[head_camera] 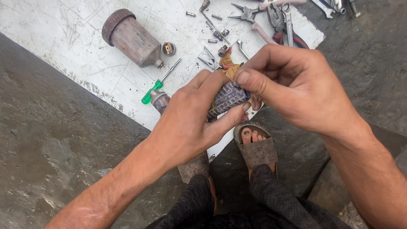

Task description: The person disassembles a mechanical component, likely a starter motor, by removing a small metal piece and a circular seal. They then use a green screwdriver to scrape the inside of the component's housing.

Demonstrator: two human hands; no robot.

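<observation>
- i see my left hand [193, 123] wrapped tight around a grimy spray-gun body [227, 98], dead centre.
- my right hand [292, 85] pinches its end from 3 o'clock.
- a rusty metal cup [131, 39] lies at 11 o'clock on the white board [63, 34].

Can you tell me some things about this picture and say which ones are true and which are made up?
1. Both hands hold one thing together. True: the left hand and right hand both grip the dirty grey patterned cylinder-shaped part.
2. The rusty brown metal cup with a lid stands upright. False: it lies on its side on the scratched white board.
3. The green-handled screwdriver lies on the white board. True.
4. The person is barefoot. False: brown sandals are on the feet.
5. The red-handled pliers are in the right hand. False: they lie on the board among other tools.
</observation>
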